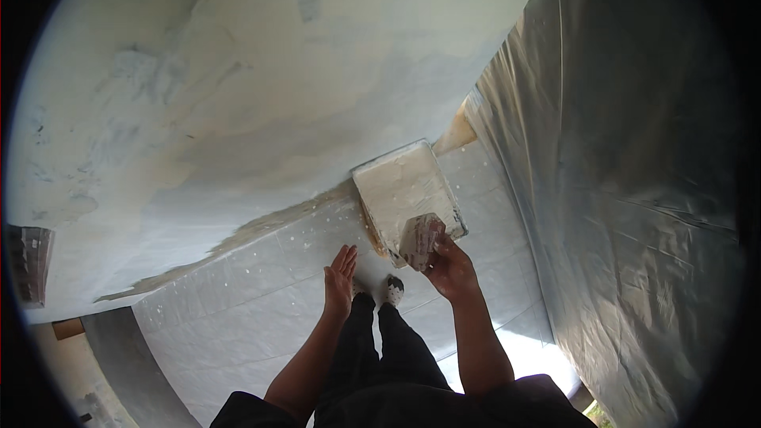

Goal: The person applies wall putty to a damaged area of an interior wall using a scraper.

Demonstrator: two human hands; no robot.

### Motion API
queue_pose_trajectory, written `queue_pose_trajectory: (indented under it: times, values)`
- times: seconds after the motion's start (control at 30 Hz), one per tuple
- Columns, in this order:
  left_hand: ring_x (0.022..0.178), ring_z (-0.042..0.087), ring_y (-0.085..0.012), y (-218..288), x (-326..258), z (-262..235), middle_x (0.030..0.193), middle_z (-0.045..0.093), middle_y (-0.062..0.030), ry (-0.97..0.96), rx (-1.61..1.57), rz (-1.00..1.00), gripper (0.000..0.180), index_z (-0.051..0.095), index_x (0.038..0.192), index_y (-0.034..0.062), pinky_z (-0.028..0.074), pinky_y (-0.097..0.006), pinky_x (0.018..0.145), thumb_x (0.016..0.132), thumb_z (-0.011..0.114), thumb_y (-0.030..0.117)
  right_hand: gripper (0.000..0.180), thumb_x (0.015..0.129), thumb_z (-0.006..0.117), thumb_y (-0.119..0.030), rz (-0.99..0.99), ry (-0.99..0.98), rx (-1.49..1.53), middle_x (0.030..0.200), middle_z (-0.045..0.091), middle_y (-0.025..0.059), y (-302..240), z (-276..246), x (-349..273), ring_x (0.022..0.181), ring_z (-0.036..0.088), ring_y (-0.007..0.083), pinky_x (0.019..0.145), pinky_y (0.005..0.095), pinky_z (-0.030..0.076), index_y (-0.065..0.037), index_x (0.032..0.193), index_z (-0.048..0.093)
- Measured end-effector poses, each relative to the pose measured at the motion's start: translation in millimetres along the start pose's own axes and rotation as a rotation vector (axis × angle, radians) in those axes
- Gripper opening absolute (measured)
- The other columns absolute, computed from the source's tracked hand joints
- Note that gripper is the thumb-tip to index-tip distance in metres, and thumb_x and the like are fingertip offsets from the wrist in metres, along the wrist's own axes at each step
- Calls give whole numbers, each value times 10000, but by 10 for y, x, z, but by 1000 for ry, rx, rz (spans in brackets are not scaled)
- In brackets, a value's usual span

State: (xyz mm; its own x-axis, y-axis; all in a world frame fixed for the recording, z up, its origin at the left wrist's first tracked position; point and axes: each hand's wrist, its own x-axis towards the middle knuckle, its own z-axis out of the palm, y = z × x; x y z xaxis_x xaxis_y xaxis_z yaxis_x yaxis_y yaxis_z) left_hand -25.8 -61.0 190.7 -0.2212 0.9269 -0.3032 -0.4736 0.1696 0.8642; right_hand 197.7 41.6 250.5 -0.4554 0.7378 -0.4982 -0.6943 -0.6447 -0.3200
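Note:
My right hand (453, 272) grips a flat, angular scraper-like plate (422, 241), brownish and smeared with white plaster. The plate hangs over the near edge of a square tray (455, 204), whose face is coated with pale plaster (404, 186); I cannot tell whether the two touch. My left hand (339, 279) is raised to the left of the tray, fingers stretched out and palm turned inward, holding nothing. Part of the scraper is hidden behind my right fingers.
A large pale wall (261, 71) with patchy plaster rises at the left and far side. Plastic sheeting (618, 190) hangs on the right. Grey covering (238, 301) with white specks lies on the floor under my feet (394, 289). A dark brown panel (30, 265) is at far left.

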Motion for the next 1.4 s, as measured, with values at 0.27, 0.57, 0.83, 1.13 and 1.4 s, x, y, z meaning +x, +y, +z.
queue_pose_trajectory:
  times: [0.27,0.57,0.83,1.13,1.4]
  values:
    - [1405,245,-327,1699,-316,574,1481,296,-239,-209,34,478,1038,204,1463,-25,136,-447,1154,825,286,789,451,822,561,-45,-72,-354,-39,1170,592,95,-149,1473,-730,1053,608,292,766,396,559,-107,1264,499]
    - [1392,278,-336,3893,-705,-82,1472,296,-270,-92,316,1183,1100,220,1438,-83,166,-446,1141,807,255,818,375,957,508,-258,-215,-627,-85,1191,600,106,561,3645,-729,1076,594,280,834,402,534,-83,1285,459]
    - [1362,330,-367,5094,-940,-1147,1456,319,-274,44,582,1511,1130,283,1416,-89,250,-469,1116,771,334,838,471,988,417,-427,-261,-842,-79,1235,586,134,1537,4997,-655,1127,581,299,937,475,501,-75,1296,470]
    - [1354,346,-387,5848,-931,-1774,1413,397,-265,37,805,1816,1116,335,1402,-71,245,-499,1108,764,333,844,407,930,522,-292,-1274,-939,-507,1193,612,213,1761,5643,-497,1131,578,387,1028,494,416,50,1129,615]
    - [1321,402,-383,5980,-824,-1678,1334,480,-283,30,995,1870,1133,411,1335,-107,244,-478,1112,761,279,861,392,687,774,-203,-2499,-850,-1552,1126,654,160,1140,6016,-555,1150,559,389,975,456,471,4,1011,703]
